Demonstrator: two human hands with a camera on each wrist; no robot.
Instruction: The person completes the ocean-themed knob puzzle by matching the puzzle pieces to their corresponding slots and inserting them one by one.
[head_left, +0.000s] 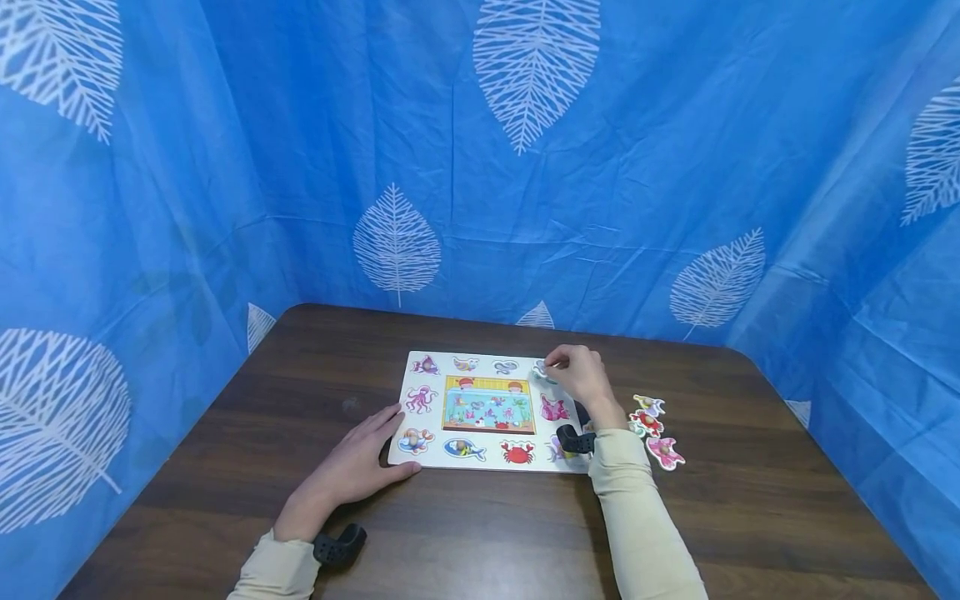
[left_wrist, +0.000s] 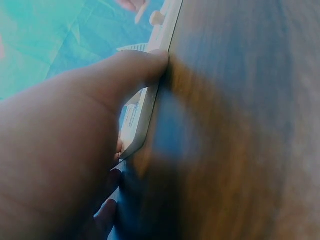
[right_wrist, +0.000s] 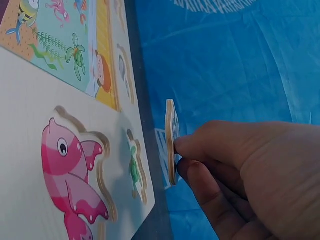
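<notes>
A white wooden peg puzzle board (head_left: 431, 417) with sea-animal shapes round a printed aquarium picture (head_left: 489, 406) lies on the table. My left hand (head_left: 358, 460) rests at its near left corner, the thumb touching the front edge and the fingers fairly straight along the left side. Above the far right corner my right hand (head_left: 583, 377) pinches a puzzle piece (right_wrist: 171, 145) between thumb and fingers. In the right wrist view this piece stands nearly edge-on, apart from the board, beside a recess with a green turtle (right_wrist: 134, 170). Its printed face is mostly hidden.
Several loose pieces lie right of the board, among them a pink one (head_left: 665, 452) and a red one (head_left: 647, 423). Some recesses hold knobbed pieces, such as the whale (head_left: 465, 449). A blue leaf-patterned curtain (head_left: 465, 167) surrounds the dark wooden table (head_left: 480, 533).
</notes>
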